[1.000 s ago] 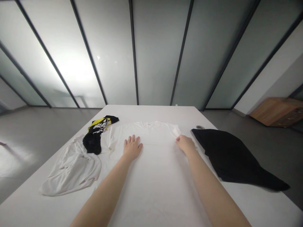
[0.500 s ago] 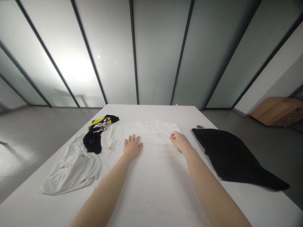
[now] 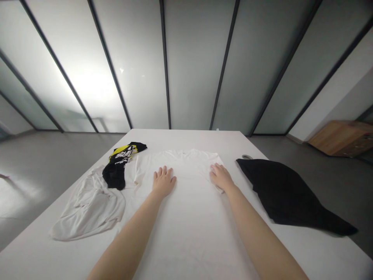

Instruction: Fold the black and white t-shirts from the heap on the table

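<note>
White T-shirt (image 3: pixel 186 229) lies flat beneath the left hand (image 3: pixel 163 181) and right hand (image 3: pixel 221 177), fingers (image 3: pixel 163 171) spread open, gripping nothing.

Lower hem of the white T-shirt (image 3: pixel 180 167) lost against the white table (image 3: pixel 186 136)

1. The left forearm (image 3: pixel 128 241) is bare and smooth, slender at the wrist and widening toward the elbow.
2. The right forearm (image 3: pixel 262 237) is equally bare and smooth, with the same long taper.
3. The left hand (image 3: pixel 163 182) is small and narrow, with short, slim fingers.
4. The right hand (image 3: pixel 221 177) matches it, slim and bare.
</note>
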The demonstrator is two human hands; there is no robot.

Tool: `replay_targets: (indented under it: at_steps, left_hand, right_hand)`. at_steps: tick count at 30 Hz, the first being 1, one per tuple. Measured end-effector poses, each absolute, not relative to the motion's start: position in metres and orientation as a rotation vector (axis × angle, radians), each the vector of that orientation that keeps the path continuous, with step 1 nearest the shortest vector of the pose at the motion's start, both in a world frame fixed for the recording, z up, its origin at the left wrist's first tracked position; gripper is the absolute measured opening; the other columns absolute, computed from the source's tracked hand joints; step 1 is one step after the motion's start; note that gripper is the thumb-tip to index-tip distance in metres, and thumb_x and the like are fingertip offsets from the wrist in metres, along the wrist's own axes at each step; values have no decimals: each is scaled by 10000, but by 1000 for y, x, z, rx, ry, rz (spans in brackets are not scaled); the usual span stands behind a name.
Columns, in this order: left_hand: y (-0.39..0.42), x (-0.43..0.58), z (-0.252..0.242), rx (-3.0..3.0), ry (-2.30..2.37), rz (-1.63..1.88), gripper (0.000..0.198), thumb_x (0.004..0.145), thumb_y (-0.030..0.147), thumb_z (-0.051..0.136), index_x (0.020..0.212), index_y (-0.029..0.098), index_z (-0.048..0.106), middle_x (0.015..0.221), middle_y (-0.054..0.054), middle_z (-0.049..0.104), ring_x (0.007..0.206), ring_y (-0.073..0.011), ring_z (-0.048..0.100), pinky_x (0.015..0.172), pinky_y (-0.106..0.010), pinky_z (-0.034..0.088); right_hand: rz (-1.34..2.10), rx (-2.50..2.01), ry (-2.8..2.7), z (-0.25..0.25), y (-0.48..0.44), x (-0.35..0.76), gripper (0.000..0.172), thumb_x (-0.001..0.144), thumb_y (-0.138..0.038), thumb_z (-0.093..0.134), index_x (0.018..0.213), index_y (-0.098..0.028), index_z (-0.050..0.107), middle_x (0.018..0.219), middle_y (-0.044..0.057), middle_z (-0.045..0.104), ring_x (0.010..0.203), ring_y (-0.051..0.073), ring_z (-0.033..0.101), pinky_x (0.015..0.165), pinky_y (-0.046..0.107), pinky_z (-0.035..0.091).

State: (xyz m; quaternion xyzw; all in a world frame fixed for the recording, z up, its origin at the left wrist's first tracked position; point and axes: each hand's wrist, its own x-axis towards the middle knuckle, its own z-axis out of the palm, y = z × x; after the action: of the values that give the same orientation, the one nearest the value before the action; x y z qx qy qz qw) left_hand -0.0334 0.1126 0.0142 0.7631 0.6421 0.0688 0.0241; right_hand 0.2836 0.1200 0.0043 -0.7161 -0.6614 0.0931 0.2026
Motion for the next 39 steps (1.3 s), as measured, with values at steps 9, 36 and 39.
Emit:
replay_targets:
  at_steps: [9,36,39]
  left_hand:
    - [115,-35,8,2381,1996,221,575,1054,474,395,1573,244,485,1709,-164,390,1577,-387,327,1254,-600,260]
    - [117,-35,7,2380,2021,201,585,1066,483,398,1596,245,471,1716,-149,385,1583,-380,330,1269,-591,261]
    - [117,-34,8,2368,2020,188,587,1067,477,397,1595,231,476,1716,-155,385,1585,-383,326,1269,-594,261]
  right_hand:
    - [146,-2227,-1739,10,167,286,349,1016,-279,483,1189,-139,752,1331,222,662,1301,361,566,1132,473,405]
    - [336,-2472,-1190,25,255,323,369,923,-363,692,1167,-99,780,1134,273,768,1093,380,755,865,434,601]
    - [307,-2411,-1245,23,262,328,289,875,-257,713,1108,-115,807,1095,251,783,1078,366,760,870,408,599]
